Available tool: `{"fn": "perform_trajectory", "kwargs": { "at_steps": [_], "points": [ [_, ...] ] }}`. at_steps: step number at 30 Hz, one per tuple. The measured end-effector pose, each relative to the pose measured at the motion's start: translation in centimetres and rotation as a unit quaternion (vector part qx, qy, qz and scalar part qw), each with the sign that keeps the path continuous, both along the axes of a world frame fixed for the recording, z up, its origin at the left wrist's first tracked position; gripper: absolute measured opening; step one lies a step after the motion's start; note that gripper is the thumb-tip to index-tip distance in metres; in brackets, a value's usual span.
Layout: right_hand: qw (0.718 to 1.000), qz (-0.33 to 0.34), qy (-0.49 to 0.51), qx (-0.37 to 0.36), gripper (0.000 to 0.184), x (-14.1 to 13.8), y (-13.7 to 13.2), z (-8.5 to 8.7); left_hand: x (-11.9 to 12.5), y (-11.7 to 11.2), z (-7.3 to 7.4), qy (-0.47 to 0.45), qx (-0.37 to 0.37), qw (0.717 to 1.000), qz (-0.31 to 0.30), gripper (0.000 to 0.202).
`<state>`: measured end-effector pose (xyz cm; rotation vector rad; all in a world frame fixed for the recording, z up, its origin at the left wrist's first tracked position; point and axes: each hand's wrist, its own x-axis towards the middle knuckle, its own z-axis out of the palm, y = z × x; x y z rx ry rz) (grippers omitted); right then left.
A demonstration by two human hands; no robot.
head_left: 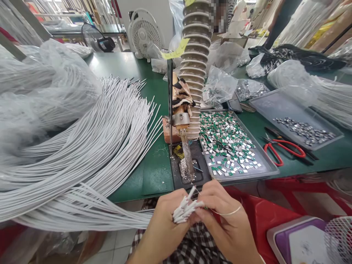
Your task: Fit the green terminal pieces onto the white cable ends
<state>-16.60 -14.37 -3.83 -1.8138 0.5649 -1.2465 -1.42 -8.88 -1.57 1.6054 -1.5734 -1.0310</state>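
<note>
Just off the near edge of the green table (129, 69), over the lap, both hands meet around a small bundle of white cable ends (184, 211). The left hand (165, 223) is clenched around the bundle, its tips fanning out toward the right hand (228, 220), whose fingers pinch at those tips with a thin wire looped beside them. Left of them sprawls a big sheaf of white cables (82, 146). Beyond lie a tray of small green-and-silver parts (264, 163) and red-handled scissors (283, 148).
</note>
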Motion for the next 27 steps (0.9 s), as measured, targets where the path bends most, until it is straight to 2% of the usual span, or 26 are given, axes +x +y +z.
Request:
{"fn": "perform_trajectory", "kwargs": {
  "at_steps": [3,7,9,14,19,20,22,23,24,25,27],
  "points": [
    [0.999,-0.038,-0.015,0.019,0.011,0.2,0.0,-0.1,0.0,0.2,0.5,0.004,-0.043,0.999,0.031,0.031],
    [0.998,-0.057,-0.009,0.000,0.009,0.5,-0.2,-0.1,0.2,0.5,0.6,-0.063,-0.057,0.996,0.001,0.027],
    [0.998,-0.063,-0.013,0.004,0.012,0.5,-0.3,-0.1,0.2,0.5,0.5,-0.075,-0.057,0.995,0.009,0.025],
    [0.999,-0.046,-0.004,0.028,0.021,0.2,-0.2,-0.1,0.0,0.1,0.4,-0.066,-0.063,0.995,0.041,0.033],
    [0.997,-0.002,-0.008,0.075,0.015,-0.2,-0.2,-0.4,0.2,-0.2,0.3,-0.013,-0.092,0.993,0.073,0.028],
    [0.998,-0.028,0.008,0.063,0.015,-0.4,-0.6,-0.6,0.3,-0.2,0.3,-0.006,-0.099,0.992,0.079,0.026],
    [0.986,-0.146,0.085,-0.003,0.015,-1.0,-1.9,-1.3,0.5,0.0,0.2,-0.005,-0.093,0.993,0.079,0.025],
    [0.963,-0.225,0.139,-0.048,0.016,-1.4,-2.8,-1.8,0.6,0.1,0.2,-0.005,-0.086,0.993,0.078,0.024],
    [0.926,-0.297,0.214,-0.089,0.020,-1.8,-3.9,-2.3,0.7,0.3,0.1,-0.001,-0.079,0.994,0.073,0.023],
    [0.908,-0.322,0.254,-0.089,0.022,-2.3,-4.9,-2.9,0.7,0.4,0.0,0.005,-0.075,0.995,0.071,0.022],
    [0.891,-0.324,0.307,-0.083,0.024,-3.0,-6.7,-3.7,0.8,0.5,-0.1,0.017,-0.073,0.995,0.068,0.021]
  ]
}}
